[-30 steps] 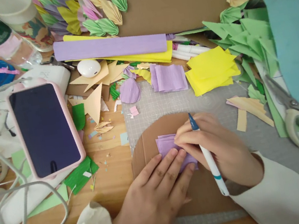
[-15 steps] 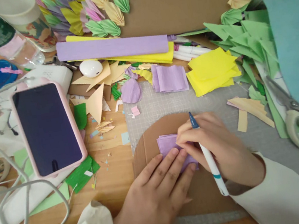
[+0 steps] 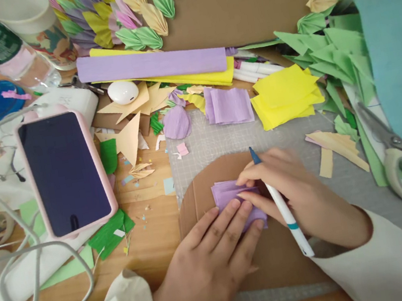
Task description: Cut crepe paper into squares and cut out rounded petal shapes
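The left hand (image 3: 204, 267) lies flat, fingers slightly spread, its fingertips pressing on a small stack of purple paper (image 3: 226, 193). The stack sits on a piece of brown cardboard (image 3: 197, 189) with a rounded far edge, which rests on the left part of a grey cutting mat (image 3: 200, 145), its left side close to the mat's left edge. The right hand (image 3: 283, 188) holds a white pen (image 3: 282, 207), its blue end pointing up and away from the person; the thumb and forefinger of this hand, a narrow gap between their tips, are at the right part of the purple stack.

At the mat's far left corner is a rounded purple piece (image 3: 177, 123), and along the far edge to its right are purple strips (image 3: 230, 105) and a stack of yellow paper (image 3: 286, 95). Beyond these, a purple roll (image 3: 152, 64) lies over yellow sheets (image 3: 225, 76). Scissors (image 3: 400, 144) lie at the mat's right side, handles toward the person, near a blue sheet (image 3: 397, 53) and green paper pieces (image 3: 341, 52). On the desk (image 3: 159, 248), left of the mat's left edge, are a phone (image 3: 65, 174) in a pink case and a looped white cable (image 3: 77, 251).
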`<state>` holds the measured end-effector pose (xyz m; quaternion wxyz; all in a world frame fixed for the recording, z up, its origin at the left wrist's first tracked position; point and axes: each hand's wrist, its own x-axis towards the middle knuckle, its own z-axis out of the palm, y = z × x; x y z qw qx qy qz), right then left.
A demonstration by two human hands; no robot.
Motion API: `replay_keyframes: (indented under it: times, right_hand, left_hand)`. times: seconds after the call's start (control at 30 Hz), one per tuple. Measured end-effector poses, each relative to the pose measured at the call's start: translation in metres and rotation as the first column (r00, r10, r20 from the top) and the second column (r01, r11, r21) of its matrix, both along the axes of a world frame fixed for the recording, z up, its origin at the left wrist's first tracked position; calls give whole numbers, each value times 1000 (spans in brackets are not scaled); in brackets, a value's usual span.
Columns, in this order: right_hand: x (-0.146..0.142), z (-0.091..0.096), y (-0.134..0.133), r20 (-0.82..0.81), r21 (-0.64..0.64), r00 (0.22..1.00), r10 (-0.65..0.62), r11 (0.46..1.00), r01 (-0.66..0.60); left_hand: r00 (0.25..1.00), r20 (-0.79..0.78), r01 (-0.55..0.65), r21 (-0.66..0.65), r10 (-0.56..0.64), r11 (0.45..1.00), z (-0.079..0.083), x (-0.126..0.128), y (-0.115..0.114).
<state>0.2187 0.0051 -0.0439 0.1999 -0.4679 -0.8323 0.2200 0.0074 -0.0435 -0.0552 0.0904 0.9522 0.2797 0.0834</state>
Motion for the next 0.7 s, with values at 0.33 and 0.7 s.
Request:
replay_keyframes:
  times: [0.33, 0.7]
  right_hand:
    - [-1, 2, 2, -56, -15, 998, 14, 1000, -15]
    - [-4, -1, 1, -86, -33, 995, -51, 998, 48]
  left_hand:
    - [1000, 0, 4, 3, -4, 1000, 0, 0, 2]
    - [995, -10, -99, -14, 98, 995, 4, 0, 2]
